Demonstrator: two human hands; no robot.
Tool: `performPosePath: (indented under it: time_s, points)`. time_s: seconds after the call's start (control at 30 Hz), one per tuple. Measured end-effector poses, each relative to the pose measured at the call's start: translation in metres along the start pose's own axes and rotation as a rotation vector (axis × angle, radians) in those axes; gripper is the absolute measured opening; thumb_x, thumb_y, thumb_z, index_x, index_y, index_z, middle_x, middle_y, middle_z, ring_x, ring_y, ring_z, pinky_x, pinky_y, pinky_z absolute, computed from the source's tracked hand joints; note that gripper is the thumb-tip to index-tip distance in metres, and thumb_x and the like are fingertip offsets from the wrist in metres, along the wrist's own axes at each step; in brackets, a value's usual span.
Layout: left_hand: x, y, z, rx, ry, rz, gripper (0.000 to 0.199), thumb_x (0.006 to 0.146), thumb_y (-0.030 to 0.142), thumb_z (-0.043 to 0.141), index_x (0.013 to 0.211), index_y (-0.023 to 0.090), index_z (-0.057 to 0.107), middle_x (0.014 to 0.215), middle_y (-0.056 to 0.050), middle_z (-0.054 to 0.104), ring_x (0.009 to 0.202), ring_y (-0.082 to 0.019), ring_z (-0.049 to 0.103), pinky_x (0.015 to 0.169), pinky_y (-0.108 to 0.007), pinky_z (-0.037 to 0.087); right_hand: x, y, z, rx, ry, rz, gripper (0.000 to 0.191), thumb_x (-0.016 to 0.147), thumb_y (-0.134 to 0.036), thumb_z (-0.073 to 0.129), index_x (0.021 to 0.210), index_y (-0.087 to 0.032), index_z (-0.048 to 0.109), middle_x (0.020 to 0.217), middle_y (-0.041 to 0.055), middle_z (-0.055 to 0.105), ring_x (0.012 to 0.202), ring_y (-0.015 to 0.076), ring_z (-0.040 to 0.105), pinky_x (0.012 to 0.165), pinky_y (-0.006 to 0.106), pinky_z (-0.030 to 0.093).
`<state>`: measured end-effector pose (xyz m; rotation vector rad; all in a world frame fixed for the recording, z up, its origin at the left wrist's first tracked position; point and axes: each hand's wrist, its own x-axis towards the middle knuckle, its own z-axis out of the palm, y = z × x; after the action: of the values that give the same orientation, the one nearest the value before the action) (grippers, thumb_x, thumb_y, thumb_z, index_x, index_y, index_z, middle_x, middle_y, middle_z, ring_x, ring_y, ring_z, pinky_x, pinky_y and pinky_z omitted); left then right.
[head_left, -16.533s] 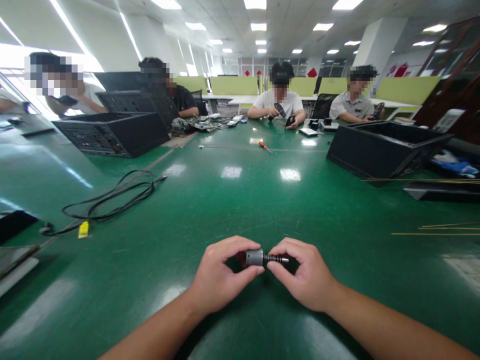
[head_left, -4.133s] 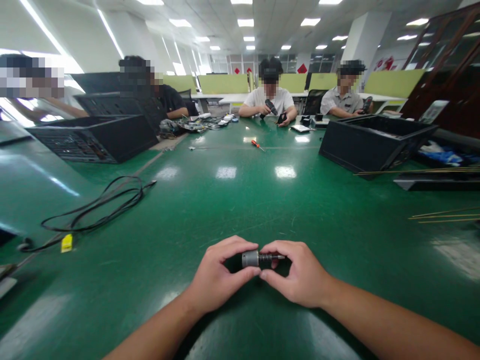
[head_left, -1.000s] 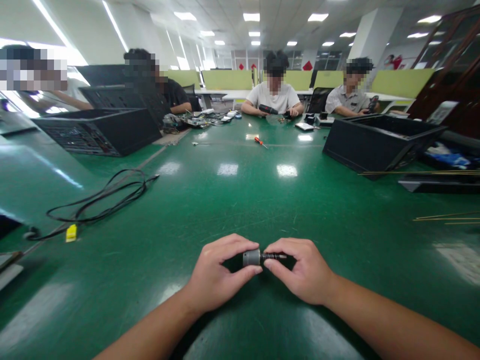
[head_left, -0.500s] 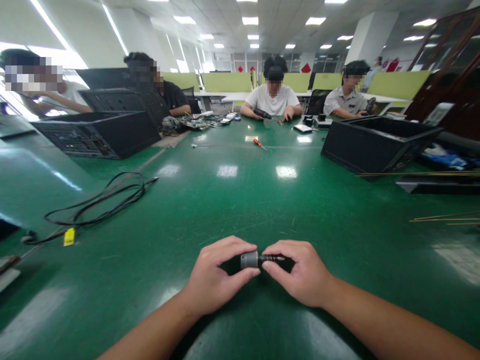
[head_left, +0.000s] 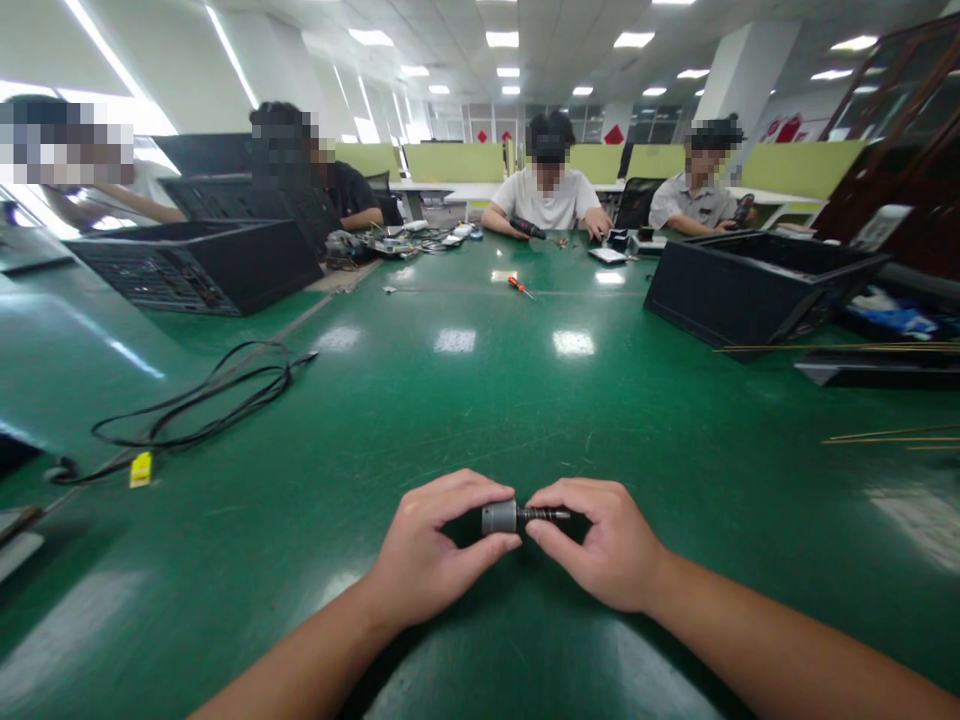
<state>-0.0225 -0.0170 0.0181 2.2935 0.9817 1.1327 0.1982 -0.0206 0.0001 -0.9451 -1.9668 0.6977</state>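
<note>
Green table (head_left: 420,410) spans the view. At left lies a looped black cable (head_left: 217,418). At center front, the left hand (head_left: 421,555) pinches a gray cylinder (head_left: 499,517); the right hand (head_left: 611,548) pinches its ribbed shaft (head_left: 551,514). Farther right stands a black case (head_left: 720,300).

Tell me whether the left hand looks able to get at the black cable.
Probably, with a stretch: only tabletop shows between the left hand and the cable, though that hand's grip is on the grey cylinder.

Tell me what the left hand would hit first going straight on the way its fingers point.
Probably the right hand: its fingers, at the shaft, sit just past those of the left hand, though exact depth is unclear.
</note>
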Motion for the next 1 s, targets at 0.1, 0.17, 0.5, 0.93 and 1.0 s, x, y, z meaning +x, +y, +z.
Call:
performPosePath:
  time_s: [0.1,0.17,0.5,0.93,1.0]
  points:
    - [-0.0012,0.0000,-0.0004,-0.004,0.000,0.002,0.027,0.078,0.021,0.082,0.104,0.020,0.075,0.090,-0.004,0.076,0.080,-0.015,0.071,0.075,-0.024,0.055,-0.0005,0.0003,0.0002,0.003,0.001,-0.003,0.005,0.087,-0.022,0.069,0.090,-0.020,0.074,0.079,0.0000,0.075,0.070,0.0149,0.069,0.068,0.026,0.047]
    - [-0.0017,-0.0002,-0.0004,-0.006,0.001,0.001,0.026,0.078,0.021,0.082,0.104,0.020,0.075,0.090,-0.004,0.076,0.080,-0.016,0.071,0.074,-0.025,0.055,-0.0006,0.0005,0.0005,0.001,0.002,-0.006,0.005,0.087,-0.022,0.069,0.089,-0.020,0.074,0.078,-0.0001,0.075,0.069,0.0149,0.069,0.068,0.026,0.047]
    - [0.0001,-0.0012,-0.0006,-0.001,0.004,-0.003,0.027,0.078,0.020,0.082,0.104,0.021,0.075,0.090,-0.003,0.076,0.080,-0.015,0.071,0.075,-0.024,0.055,-0.0005,0.0009,0.0007,0.006,0.008,-0.001,0.006,0.086,-0.021,0.069,0.090,-0.021,0.074,0.080,-0.0002,0.075,0.071,0.0148,0.070,0.069,0.025,0.048]
    - [0.0001,-0.0005,-0.0001,0.002,0.003,-0.004,0.027,0.078,0.021,0.082,0.104,0.021,0.075,0.091,-0.002,0.076,0.080,-0.014,0.070,0.075,-0.023,0.055,-0.0007,0.0013,-0.0006,0.003,0.001,0.000,0.006,0.087,-0.021,0.069,0.090,-0.021,0.074,0.080,-0.0006,0.075,0.072,0.0148,0.069,0.070,0.026,0.048]
    - [-0.0005,-0.0010,-0.0003,0.004,0.005,-0.006,0.028,0.078,0.021,0.082,0.104,0.021,0.075,0.091,-0.002,0.076,0.081,-0.014,0.071,0.075,-0.023,0.055,-0.0007,0.0014,-0.0006,0.000,0.001,0.000,0.006,0.087,-0.021,0.069,0.091,-0.021,0.074,0.081,-0.0007,0.075,0.072,0.0149,0.069,0.070,0.026,0.048]
